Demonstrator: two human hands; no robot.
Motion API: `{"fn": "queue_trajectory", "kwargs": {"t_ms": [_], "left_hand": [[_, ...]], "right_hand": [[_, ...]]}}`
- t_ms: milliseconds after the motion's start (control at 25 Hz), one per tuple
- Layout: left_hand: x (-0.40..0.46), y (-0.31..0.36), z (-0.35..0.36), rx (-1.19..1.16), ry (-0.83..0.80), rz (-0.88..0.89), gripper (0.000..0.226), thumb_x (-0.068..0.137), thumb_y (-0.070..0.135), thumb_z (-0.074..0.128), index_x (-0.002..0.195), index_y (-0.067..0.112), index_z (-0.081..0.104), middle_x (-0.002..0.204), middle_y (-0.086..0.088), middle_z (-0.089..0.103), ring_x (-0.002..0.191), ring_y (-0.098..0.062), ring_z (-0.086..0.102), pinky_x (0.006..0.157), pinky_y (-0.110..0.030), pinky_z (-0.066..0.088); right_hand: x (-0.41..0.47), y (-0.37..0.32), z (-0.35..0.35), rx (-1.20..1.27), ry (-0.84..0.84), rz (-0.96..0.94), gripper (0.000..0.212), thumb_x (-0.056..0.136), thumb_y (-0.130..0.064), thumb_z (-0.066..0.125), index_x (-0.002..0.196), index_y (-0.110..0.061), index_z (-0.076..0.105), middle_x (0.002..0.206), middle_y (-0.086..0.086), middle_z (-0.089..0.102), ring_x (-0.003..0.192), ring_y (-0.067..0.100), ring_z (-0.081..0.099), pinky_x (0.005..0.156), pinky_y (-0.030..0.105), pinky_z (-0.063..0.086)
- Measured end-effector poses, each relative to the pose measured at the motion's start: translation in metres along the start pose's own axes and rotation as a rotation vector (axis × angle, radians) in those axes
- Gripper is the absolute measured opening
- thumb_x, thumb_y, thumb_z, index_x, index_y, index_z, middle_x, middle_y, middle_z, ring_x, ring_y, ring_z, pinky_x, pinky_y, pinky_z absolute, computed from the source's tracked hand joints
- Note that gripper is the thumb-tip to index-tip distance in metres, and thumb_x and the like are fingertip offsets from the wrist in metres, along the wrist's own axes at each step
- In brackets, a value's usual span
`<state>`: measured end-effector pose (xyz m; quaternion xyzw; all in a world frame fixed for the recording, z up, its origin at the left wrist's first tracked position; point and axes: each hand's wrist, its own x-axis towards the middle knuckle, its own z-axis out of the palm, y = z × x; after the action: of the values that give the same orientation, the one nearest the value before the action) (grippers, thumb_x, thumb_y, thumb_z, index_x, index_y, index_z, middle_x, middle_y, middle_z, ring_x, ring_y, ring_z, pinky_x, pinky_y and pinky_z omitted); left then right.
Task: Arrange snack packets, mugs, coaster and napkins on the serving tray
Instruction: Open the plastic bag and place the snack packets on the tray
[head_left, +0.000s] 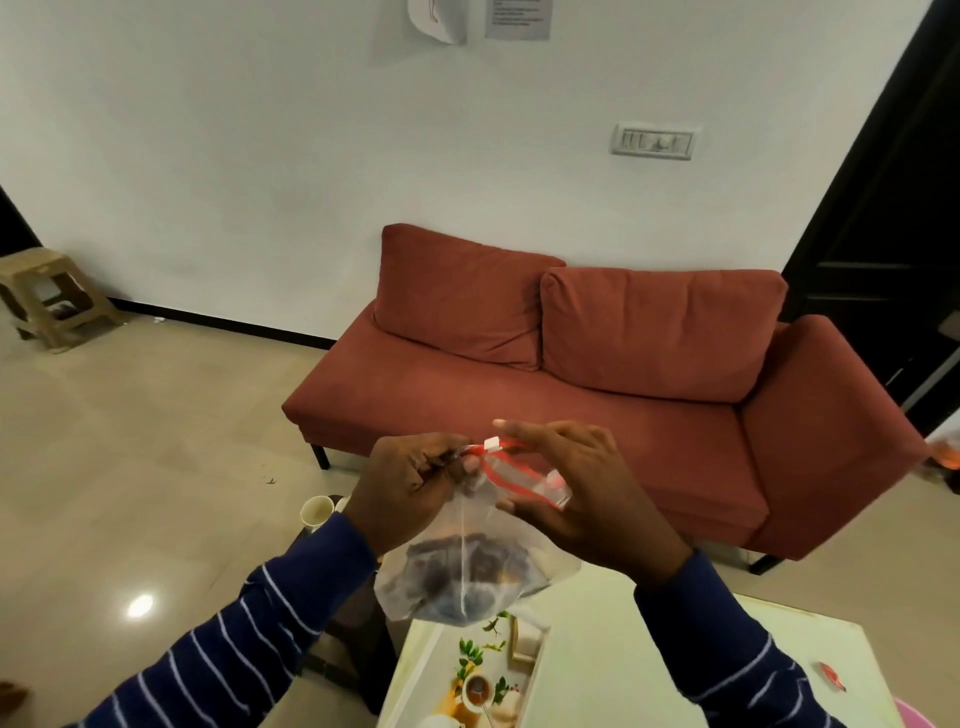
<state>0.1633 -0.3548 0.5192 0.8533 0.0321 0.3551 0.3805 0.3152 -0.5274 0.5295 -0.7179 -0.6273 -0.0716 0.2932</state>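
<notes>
I hold a clear zip-lock snack bag (470, 577) with dark pieces inside, raised in front of me above the near edge of the table. My left hand (410, 486) pinches the left end of its red zip strip. My right hand (576, 488) grips the right end of the strip, near a small white slider. Below the bag lies the serving tray (431, 670), white with a printed picture of leaves and a tea cup; only part of it shows. A paper cup (317, 512) stands on a dark stool to the left of my left wrist.
A white table (649, 649) fills the lower right, with a small red packet (831, 678) on its right side and a pink object (917, 714) at the corner. Beyond stands a red sofa (597, 364). A beige plastic stool (49, 296) sits at far left by the wall.
</notes>
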Motion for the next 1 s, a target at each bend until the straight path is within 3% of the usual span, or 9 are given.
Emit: {"fn": "queue_trajectory", "kwargs": {"t_ms": [80,160,360,480,560,640,800,920,1000], "left_hand": [[0.001,0.004,0.003,0.039,-0.025,0.027,0.019,0.095,0.029,0.056,0.091,0.016,0.068,0.073,0.005,0.069,0.062,-0.01,0.064,0.054,-0.029,0.053],[-0.001,0.009,0.005,0.034,-0.094,0.06,0.013,0.096,0.025,0.052,0.093,0.019,0.064,0.072,0.005,0.066,0.061,-0.01,0.061,0.054,-0.027,0.051],[-0.007,0.012,0.006,-0.035,-0.159,0.018,0.019,0.097,0.025,0.05,0.087,0.014,0.062,0.071,0.009,0.062,0.058,-0.007,0.058,0.053,-0.016,0.047],[-0.011,0.014,0.005,-0.132,-0.171,-0.06,0.025,0.098,0.031,0.048,0.097,0.011,0.063,0.08,0.0,0.068,0.069,-0.017,0.067,0.06,-0.036,0.058],[-0.012,0.016,0.005,-0.205,-0.174,-0.122,0.029,0.098,0.032,0.049,0.098,0.008,0.064,0.084,-0.005,0.068,0.073,-0.026,0.067,0.064,-0.045,0.058],[-0.012,0.018,0.007,-0.307,-0.161,-0.201,0.027,0.097,0.027,0.05,0.096,0.005,0.066,0.085,-0.008,0.07,0.075,-0.029,0.066,0.064,-0.041,0.057],[-0.011,0.025,0.019,-0.364,-0.049,-0.293,0.023,0.099,0.013,0.049,0.087,0.008,0.067,0.076,0.002,0.069,0.067,-0.009,0.064,0.059,-0.024,0.054],[-0.009,0.028,0.018,-0.459,0.032,-0.368,0.029,0.101,0.008,0.047,0.082,0.013,0.067,0.075,-0.001,0.069,0.066,-0.014,0.062,0.059,-0.033,0.057],[-0.007,0.029,0.011,-0.532,0.052,-0.371,0.027,0.1,0.014,0.048,0.083,0.012,0.068,0.079,-0.007,0.071,0.069,-0.018,0.063,0.064,-0.031,0.057]], "right_hand": [[0.005,-0.012,0.0,-0.112,0.044,-0.05,0.051,0.096,-0.063,0.042,0.142,-0.042,0.042,0.122,-0.019,0.066,0.11,0.006,0.057,0.088,0.034,0.043],[0.009,-0.019,-0.001,-0.142,0.077,-0.069,0.04,0.099,-0.053,0.042,0.133,-0.036,0.057,0.115,-0.014,0.07,0.103,0.009,0.061,0.083,0.034,0.046],[0.016,-0.028,-0.004,0.182,0.105,0.002,0.017,0.095,-0.029,0.063,0.105,-0.022,0.074,0.096,-0.008,0.076,0.084,0.005,0.067,0.073,0.025,0.054],[0.017,-0.027,-0.009,0.372,0.148,0.098,0.013,0.087,-0.021,0.076,0.1,-0.02,0.077,0.092,-0.009,0.078,0.084,0.002,0.071,0.072,0.017,0.056],[0.016,-0.025,-0.011,0.46,0.134,0.157,0.017,0.082,-0.02,0.081,0.098,-0.017,0.078,0.088,-0.008,0.078,0.081,0.003,0.072,0.071,0.02,0.058],[0.014,-0.024,-0.013,0.537,0.11,0.182,0.016,0.08,-0.02,0.082,0.094,-0.014,0.079,0.085,-0.007,0.078,0.079,0.003,0.074,0.071,0.021,0.059],[0.008,-0.017,-0.016,0.64,0.148,0.241,0.017,0.078,-0.022,0.082,0.091,-0.012,0.078,0.083,-0.001,0.079,0.077,0.01,0.076,0.073,0.031,0.063],[0.002,-0.008,-0.024,0.748,0.194,0.308,0.019,0.075,-0.028,0.081,0.088,-0.015,0.078,0.081,0.002,0.08,0.074,0.017,0.077,0.072,0.035,0.064],[-0.002,0.001,-0.03,0.74,0.231,0.318,0.022,0.074,-0.031,0.081,0.088,-0.014,0.078,0.08,0.002,0.079,0.071,0.016,0.075,0.067,0.034,0.062]]}}
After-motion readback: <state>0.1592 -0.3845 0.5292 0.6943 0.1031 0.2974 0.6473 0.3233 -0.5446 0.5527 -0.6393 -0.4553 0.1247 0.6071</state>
